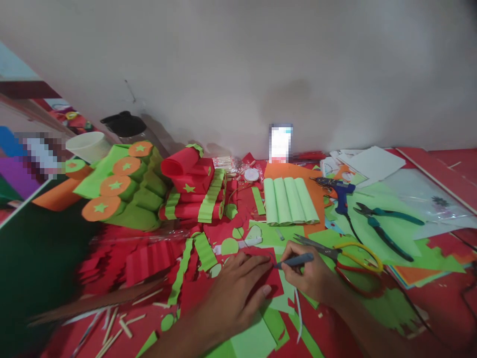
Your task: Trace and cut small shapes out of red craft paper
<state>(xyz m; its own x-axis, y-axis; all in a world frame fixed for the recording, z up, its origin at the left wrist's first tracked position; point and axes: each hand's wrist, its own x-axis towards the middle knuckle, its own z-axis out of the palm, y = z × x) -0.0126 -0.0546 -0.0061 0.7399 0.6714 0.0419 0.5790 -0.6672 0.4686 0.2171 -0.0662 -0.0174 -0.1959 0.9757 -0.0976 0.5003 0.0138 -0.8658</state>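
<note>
At the middle of the dial, with 12 o'clock toward the wall (223, 74), lies a red sheet (276, 284), partly hidden beneath the left hand (238, 288). That hand is spread flat, fingers loosely parted, grasping nothing. At 3 o'clock the right hand (309, 273) pinches a blue-grey pen (298, 260), fingers closed about the barrel, its tip at or just above the sheet, right beside the left fingertips. Should the left hand's pressure ease, the sheet might slide, since it seems to rest on loose pale green paper (288, 288), and a line could go astray. A careless stroke toward 9 o'clock could mark a finger. Just beyond the right hand, between 2 and 3 o'clock, the scissors (337, 251) have loop handles that an outward swing of the forearm might catch. Farther out that way lie pliers (369, 213); between 1 and 2, a blue glue gun (341, 188) whose cord (352, 229) trails down behind the scissors and could snag. Pleated pieces (290, 201) sit at 1 o'clock, a red paper model (192, 184) at 11, a green and orange model (126, 189) at 10, pale sticks (125, 328) at 8, and a narrow white strip (299, 318) near 5
</note>
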